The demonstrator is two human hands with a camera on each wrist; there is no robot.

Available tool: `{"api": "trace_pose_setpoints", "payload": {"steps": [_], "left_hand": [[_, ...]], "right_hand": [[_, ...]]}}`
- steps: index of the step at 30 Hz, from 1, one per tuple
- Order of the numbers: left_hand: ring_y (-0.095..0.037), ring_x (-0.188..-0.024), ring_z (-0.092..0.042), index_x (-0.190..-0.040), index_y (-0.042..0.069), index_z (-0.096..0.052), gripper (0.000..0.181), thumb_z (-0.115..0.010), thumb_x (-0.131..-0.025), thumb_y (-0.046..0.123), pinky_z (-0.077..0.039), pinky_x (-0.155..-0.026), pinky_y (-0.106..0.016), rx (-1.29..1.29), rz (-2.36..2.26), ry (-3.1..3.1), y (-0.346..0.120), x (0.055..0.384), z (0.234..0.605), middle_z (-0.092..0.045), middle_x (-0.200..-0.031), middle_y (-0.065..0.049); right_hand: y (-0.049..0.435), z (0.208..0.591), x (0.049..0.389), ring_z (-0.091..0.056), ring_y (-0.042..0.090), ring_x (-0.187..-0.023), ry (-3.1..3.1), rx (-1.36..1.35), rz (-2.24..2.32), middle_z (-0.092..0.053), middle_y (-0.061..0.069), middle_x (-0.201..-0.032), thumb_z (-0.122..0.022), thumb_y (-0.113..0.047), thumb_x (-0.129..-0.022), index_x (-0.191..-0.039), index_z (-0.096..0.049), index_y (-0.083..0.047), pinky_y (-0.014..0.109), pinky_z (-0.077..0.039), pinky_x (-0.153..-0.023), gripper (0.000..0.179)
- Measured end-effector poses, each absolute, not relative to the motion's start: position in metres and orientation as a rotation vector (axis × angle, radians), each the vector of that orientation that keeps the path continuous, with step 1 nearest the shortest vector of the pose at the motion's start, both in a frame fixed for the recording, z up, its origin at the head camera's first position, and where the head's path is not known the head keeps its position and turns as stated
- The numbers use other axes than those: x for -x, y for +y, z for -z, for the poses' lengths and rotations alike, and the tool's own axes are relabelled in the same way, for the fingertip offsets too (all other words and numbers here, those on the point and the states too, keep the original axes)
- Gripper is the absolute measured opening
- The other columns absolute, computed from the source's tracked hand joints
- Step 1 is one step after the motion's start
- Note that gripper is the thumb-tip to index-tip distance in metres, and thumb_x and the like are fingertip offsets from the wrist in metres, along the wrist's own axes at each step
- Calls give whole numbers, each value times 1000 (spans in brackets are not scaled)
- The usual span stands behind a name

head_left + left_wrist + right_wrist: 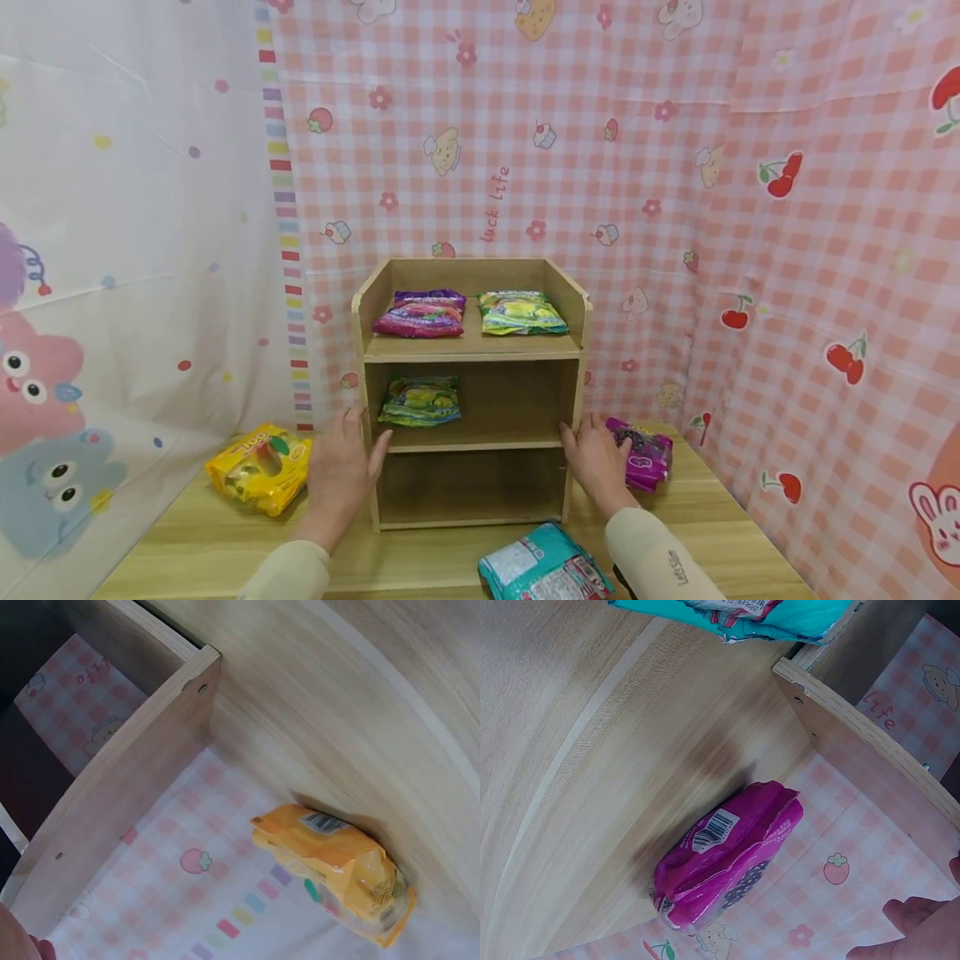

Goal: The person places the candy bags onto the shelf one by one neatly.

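A small wooden shelf unit [472, 356] stands in the middle of the head view. My left hand [344, 462] is at its left side, thumb near the front edge and fingers reaching back along the outer wall. At the right side, my right hand [597, 461] has its thumb by the front edge; the right wrist view shows those fingers [919, 924] spread. Neither hand holds a packet. On the top shelf lie a purple-pink snack packet [422, 315] and a green-yellow packet [522, 313]. A green packet [421, 402] lies at the middle shelf's left.
A yellow packet [262, 469] rests on the wooden table [420, 567] left of the unit. To the right, a purple packet [649, 457] is partly behind my right hand. In front lies a teal packet [545, 567]. Patterned cloth [480, 125] hangs behind and along both sides.
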State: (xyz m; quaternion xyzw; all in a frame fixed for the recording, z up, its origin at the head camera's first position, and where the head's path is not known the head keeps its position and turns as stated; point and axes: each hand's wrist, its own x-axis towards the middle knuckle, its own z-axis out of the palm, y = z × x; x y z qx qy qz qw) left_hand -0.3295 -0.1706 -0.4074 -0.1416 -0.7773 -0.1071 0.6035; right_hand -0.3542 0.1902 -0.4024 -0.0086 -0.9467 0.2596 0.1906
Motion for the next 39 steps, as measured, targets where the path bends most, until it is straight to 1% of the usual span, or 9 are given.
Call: {"api": "trace_pose_setpoints", "payload": {"steps": [1,3,8,12,16,23,30,34,39], "left_hand": [[-38,-72,-54,-115,-7,-54,71,-35,-101,60,-44,-53,-46,312,251,-1808,-172,330,407,-57,-97,-23],[-38,-74,-54,-116,-8,-54,69,-43,-100,58,-44,-54,-46,289,262,-1844,-174,330,406,-56,-97,-24],[-40,-80,-56,-119,-8,-53,64,-72,-85,42,-46,-60,-49,234,286,-1959,-177,330,406,-57,-105,-27],[-42,-86,-58,-122,-7,-55,66,-83,-80,37,-48,-64,-52,188,314,-2027,-176,331,406,-57,-111,-26],[-42,-90,-57,-124,-6,-56,64,-80,-83,38,-47,-66,-53,145,346,-2113,-175,331,406,-55,-116,-24],[-45,-102,-56,-124,-5,-56,59,-73,-90,40,-45,-75,-57,66,410,-2288,-174,332,402,-52,-125,-25],[-48,-100,-57,-121,-8,-59,56,-70,-92,39,-45,-81,-61,42,342,-2345,-176,337,398,-50,-124,-26],[-48,-108,-55,-123,-7,-62,56,-64,-95,41,-44,-87,-62,12,257,-2400,-176,337,398,-49,-131,-29],[-46,-116,-50,-118,-4,-67,53,-58,-98,43,-39,-93,-64,-25,210,-2441,-173,334,398,-47,-135,-29]], "right_hand": [[190,402,354,-30,45,-141,-2660,24,-731,-31,27,-154,-45,-39,-103,-147,-38,9,74,-2,-108,65],[190,403,354,-31,44,-141,-2659,25,-733,-32,27,-154,-46,-39,-103,-147,-38,8,74,-2,-108,65],[189,403,354,-32,44,-141,-2655,28,-729,-33,26,-153,-46,-39,-103,-144,-44,9,74,-4,-108,62],[189,402,354,-32,43,-140,-2647,28,-729,-34,26,-153,-46,-39,-103,-140,-49,8,74,-4,-108,60],[189,403,353,-32,43,-140,-2647,27,-731,-33,26,-154,-46,-39,-103,-143,-44,8,74,-4,-108,62],[190,403,354,-31,43,-141,-2658,23,-719,-32,25,-154,-45,-39,-103,-146,-41,8,74,-4,-108,64],[190,402,355,-31,42,-142,-2671,22,-706,-32,25,-154,-45,-39,-103,-146,-40,8,74,-4,-108,64],[190,402,354,-30,43,-142,-2672,29,-711,-32,25,-154,-45,-40,-103,-147,-38,8,74,-3,-108,65],[191,402,353,-30,43,-142,-2673,25,-713,-31,26,-154,-45,-40,-103,-147,-38,9,74,-3,-108,65]]}}
